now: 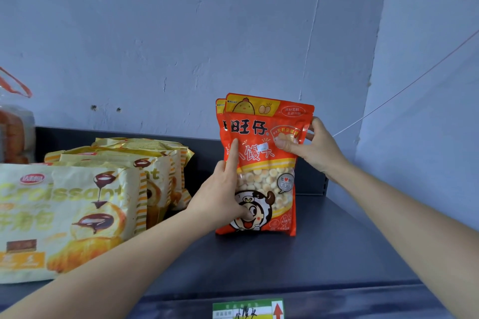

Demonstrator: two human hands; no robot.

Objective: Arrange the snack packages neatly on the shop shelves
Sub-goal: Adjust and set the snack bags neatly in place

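Red snack bags stood upright on shelf — light, soft, crinkly; left hand clasped side, right hand pinched upper edge.

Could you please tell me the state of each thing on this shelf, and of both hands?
Red plastic snack bag: upright on shelf, held by both hands, a like bag behind.
Left hand: holds the bag's left edge, forefinger straight.
Right hand: pinches its upper right edge.
Yellow croissant packs: standing in a row, untouched.
Dark grey shelf: bears the bags.
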